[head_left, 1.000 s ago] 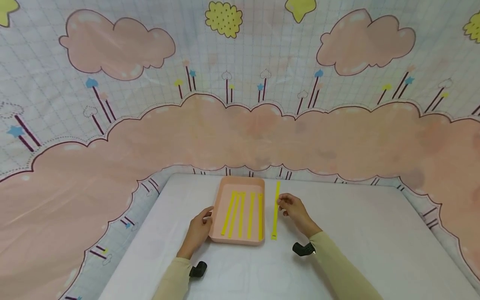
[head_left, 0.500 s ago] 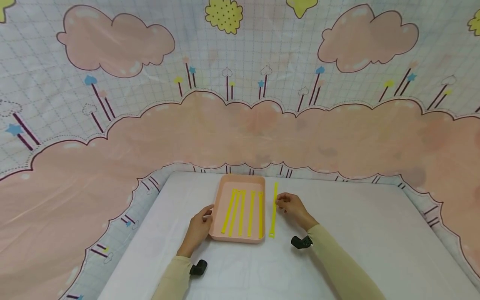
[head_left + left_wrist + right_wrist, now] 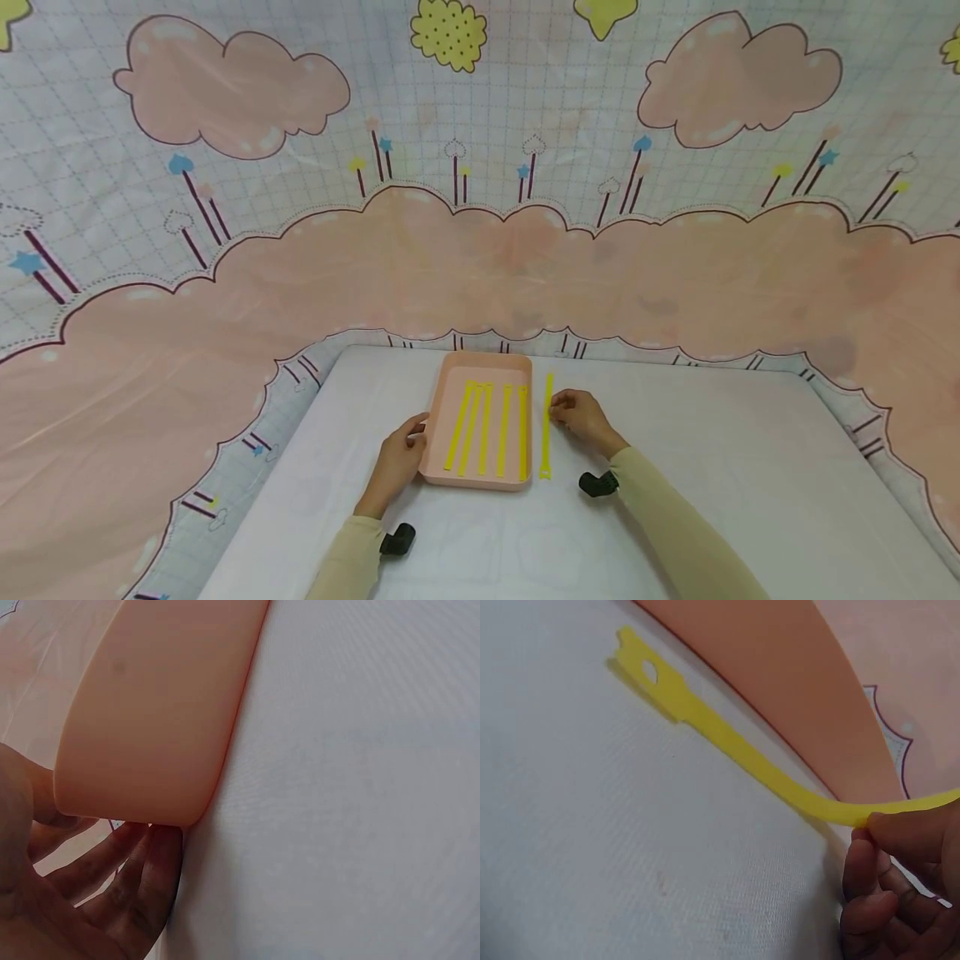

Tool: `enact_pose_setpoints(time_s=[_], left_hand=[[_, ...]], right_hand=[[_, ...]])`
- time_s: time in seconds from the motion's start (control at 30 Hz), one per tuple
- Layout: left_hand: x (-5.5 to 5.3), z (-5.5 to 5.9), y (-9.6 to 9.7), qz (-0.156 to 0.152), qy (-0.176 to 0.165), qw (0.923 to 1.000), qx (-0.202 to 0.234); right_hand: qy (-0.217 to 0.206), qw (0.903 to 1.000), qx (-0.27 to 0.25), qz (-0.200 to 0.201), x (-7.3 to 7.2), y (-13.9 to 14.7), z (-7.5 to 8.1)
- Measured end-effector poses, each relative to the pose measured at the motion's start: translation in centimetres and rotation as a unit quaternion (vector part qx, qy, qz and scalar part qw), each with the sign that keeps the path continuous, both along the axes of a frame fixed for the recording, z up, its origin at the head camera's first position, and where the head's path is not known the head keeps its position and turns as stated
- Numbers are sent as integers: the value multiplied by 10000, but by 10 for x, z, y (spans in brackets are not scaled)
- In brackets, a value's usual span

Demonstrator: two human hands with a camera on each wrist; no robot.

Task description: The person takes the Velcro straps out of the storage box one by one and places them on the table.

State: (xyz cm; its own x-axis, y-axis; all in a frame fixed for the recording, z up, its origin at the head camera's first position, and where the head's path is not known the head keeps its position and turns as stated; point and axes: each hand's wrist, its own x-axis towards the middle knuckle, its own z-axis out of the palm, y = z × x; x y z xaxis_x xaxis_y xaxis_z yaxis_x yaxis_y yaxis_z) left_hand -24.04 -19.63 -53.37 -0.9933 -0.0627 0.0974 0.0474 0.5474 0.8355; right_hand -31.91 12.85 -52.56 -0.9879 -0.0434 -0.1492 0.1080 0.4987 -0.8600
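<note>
Thumb and forefinger of the right hand pinched a yellow strip partway along its length, so that grip was pressed together on it. The strip stood just to the right of the tray, apart from its wall and running roughly alongside it. Its wider, holed end pointed toward the person; in the right wrist view the strip curved up from that end to the fingertips, with a shadow on the surface below. Whether the holed end touched the surface could not be told.

The left hand was at the tray's left side, its thumb and fingers parted and touching the outer wall near the close corner; that grip was spread, with its fingers softly bent.

Inside the pink tray lay five more yellow strips, lengthwise. The three on the left sat close at their far ends and fanned apart toward the person; the fourth lay to their right, and the fifth ran along the right wall.

Both sleeves were pale, and a black device sat at each wrist. Behind the white surface hung a backdrop printed with pink clouds, yellow shapes and small blue stars.
</note>
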Motion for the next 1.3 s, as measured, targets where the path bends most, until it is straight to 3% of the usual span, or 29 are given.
enact_pose_setpoints(time_s=[0.23, 0.63, 0.97, 1.3], left_hand=[[-1, -2, 1, 52, 9, 10000, 1], [-3, -3, 1, 55, 63, 10000, 36], [-1, -6, -2, 93, 73, 9999, -9], [-2, -8, -2, 65, 26, 10000, 28]], right_hand=[[96, 9995, 299, -100, -4, 2, -5], [18, 9998, 96, -176, -2, 5, -2], [389, 9982, -453, 60, 14, 3, 12], [638, 9948, -725, 319, 27, -4, 36]])
